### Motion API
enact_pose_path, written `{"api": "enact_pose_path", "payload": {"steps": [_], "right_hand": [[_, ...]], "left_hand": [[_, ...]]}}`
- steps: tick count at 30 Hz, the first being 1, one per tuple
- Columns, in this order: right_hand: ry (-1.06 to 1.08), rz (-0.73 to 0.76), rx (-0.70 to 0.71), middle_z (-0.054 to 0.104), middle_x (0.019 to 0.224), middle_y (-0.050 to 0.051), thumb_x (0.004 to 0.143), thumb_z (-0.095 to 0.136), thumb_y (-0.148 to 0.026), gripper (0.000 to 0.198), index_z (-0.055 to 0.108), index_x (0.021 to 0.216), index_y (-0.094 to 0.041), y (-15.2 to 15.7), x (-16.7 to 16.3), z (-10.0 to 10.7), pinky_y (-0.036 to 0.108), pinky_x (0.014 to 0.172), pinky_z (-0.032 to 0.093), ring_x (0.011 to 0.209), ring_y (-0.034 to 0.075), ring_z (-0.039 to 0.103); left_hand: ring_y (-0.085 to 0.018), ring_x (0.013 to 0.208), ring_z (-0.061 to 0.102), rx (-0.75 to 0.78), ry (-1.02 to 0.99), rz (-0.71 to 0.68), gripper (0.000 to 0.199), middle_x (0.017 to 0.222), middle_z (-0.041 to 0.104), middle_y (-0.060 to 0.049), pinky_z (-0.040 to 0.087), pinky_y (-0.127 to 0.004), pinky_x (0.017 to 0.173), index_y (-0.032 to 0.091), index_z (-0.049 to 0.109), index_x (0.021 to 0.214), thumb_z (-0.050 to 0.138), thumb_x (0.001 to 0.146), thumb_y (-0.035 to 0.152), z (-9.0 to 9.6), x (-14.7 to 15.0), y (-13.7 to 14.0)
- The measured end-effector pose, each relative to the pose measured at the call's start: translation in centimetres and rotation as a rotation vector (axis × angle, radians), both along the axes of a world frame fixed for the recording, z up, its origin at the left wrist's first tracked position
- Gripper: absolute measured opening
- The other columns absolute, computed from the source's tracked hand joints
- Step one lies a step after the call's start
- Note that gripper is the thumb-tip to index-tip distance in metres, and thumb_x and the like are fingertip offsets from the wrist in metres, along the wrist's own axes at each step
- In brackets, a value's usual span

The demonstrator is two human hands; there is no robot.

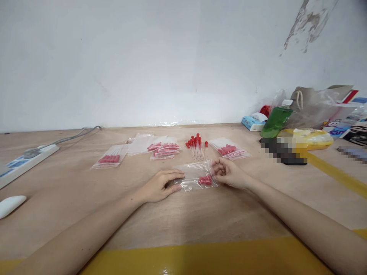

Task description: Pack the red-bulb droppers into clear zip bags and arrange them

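Note:
A clear zip-lock bag point(190, 172) lies in front of me, with several red-bulbed droppers point(205, 180) showing at its right end. My left hand point(162, 185) rests at the bag's left end, thumb and fingers stretched out and apart, fingertips touching the plastic. On the opposite side, my right hand point(229, 173) has its curled fingers closed on the bag's right edge. Just beyond the bag is a bunch of loose glass droppers point(197, 147) with red rubber bulbs.
Filled dropper bags lie at the left point(109, 157), in a middle stack point(166, 148) and at the right point(228, 148). A power strip point(31, 160) and white mouse point(11, 206) are far left. A green bottle point(276, 120), tissue pack point(254, 123) and yellow packet point(318, 138) stand right.

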State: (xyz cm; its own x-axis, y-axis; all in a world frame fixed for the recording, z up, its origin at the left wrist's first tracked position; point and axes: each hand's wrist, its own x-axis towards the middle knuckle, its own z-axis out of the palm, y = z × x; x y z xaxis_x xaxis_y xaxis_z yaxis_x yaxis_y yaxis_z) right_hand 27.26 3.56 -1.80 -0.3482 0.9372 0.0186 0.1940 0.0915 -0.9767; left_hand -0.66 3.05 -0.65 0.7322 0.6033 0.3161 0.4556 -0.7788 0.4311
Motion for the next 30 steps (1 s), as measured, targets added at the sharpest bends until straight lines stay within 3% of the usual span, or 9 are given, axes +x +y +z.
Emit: {"api": "enact_pose_path", "payload": {"steps": [3,6,10,12,17,22,25,28,30], "right_hand": [[0.011,0.055,-0.034,0.063,0.081,0.001,0.056,0.068,-0.021,0.040,0.044,0.087,-0.019,0.1,0.2,0.3,0.021,0.049,0.041,0.055,0.007,0.053],[-0.054,-0.100,0.058,0.062,0.083,0.003,0.062,0.063,-0.025,0.031,0.047,0.087,-0.019,0.9,0.6,0.7,0.023,0.052,0.043,0.059,0.010,0.055],[-0.479,-0.375,0.355,0.063,0.075,0.005,0.068,0.056,-0.020,0.009,0.055,0.077,-0.016,3.8,0.7,1.7,0.026,0.065,0.044,0.069,0.014,0.058],[-0.693,-0.449,0.415,0.065,0.078,0.007,0.071,0.054,-0.019,0.009,0.057,0.078,-0.015,5.7,0.2,2.3,0.027,0.071,0.043,0.077,0.017,0.059],[-0.941,-0.505,0.223,0.063,0.098,0.019,0.074,0.055,-0.024,0.029,0.057,0.099,-0.008,9.6,-2.7,3.6,0.029,0.071,0.044,0.092,0.025,0.059],[-0.961,-0.466,0.089,0.063,0.090,0.022,0.066,0.063,-0.014,0.029,0.060,0.094,-0.004,10.8,-4.8,4.0,0.030,0.067,0.045,0.085,0.029,0.062],[-0.943,-0.499,0.076,0.062,0.096,0.022,0.066,0.061,-0.012,0.049,0.049,0.113,-0.003,10.3,-4.2,4.6,0.030,0.067,0.046,0.085,0.027,0.061],[-0.833,-0.548,0.165,0.061,0.096,0.018,0.075,0.049,-0.017,0.059,0.028,0.130,-0.004,8.7,-2.1,4.9,0.029,0.065,0.047,0.077,0.022,0.062],[-0.586,-0.561,0.303,0.061,0.085,0.010,0.079,0.042,-0.019,0.061,0.018,0.134,-0.010,7.1,-0.4,4.5,0.029,0.058,0.048,0.061,0.018,0.060]], "left_hand": [[-0.020,0.110,0.052,-0.003,0.007,0.003,0.034,0.120,0.056,-0.008,0.041,-0.036,0.096,0.020,0.054,0.118,0.051,0.086,0.030,0.1,0.0,0.0],[-0.020,0.111,0.051,0.001,0.023,0.010,0.034,0.121,0.055,-0.008,0.040,-0.036,0.096,0.020,0.054,0.119,0.050,0.087,0.031,0.2,0.0,0.0],[-0.020,0.117,0.046,0.007,0.076,0.009,0.035,0.127,0.050,-0.008,0.037,-0.038,0.100,0.021,0.052,0.122,0.045,0.089,0.032,0.1,-0.2,0.0],[-0.022,0.123,0.039,0.015,0.108,0.024,0.036,0.131,0.046,-0.007,0.033,-0.040,0.102,0.022,0.051,0.123,0.045,0.089,0.034,0.1,-0.3,0.0],[-0.021,0.125,0.037,0.005,0.148,0.035,0.035,0.134,0.043,-0.006,0.031,-0.040,0.104,0.025,0.049,0.125,0.039,0.092,0.032,-0.1,-0.6,0.1],[-0.021,0.121,0.041,0.038,0.118,0.021,0.037,0.132,0.045,-0.007,0.034,-0.038,0.101,0.024,0.049,0.125,0.044,0.090,0.033,-0.3,-0.6,0.2],[-0.020,0.121,0.041,0.044,0.131,0.023,0.037,0.131,0.045,-0.006,0.035,-0.038,0.101,0.024,0.048,0.125,0.044,0.090,0.033,-0.3,-0.6,0.1],[-0.020,0.122,0.040,0.044,0.135,0.027,0.037,0.132,0.045,-0.006,0.034,-0.039,0.102,0.025,0.048,0.126,0.044,0.089,0.032,-0.2,-0.6,0.1],[-0.020,0.122,0.041,0.040,0.124,0.028,0.037,0.131,0.046,-0.006,0.035,-0.039,0.101,0.024,0.049,0.125,0.045,0.089,0.032,-0.2,-0.6,0.1]]}}
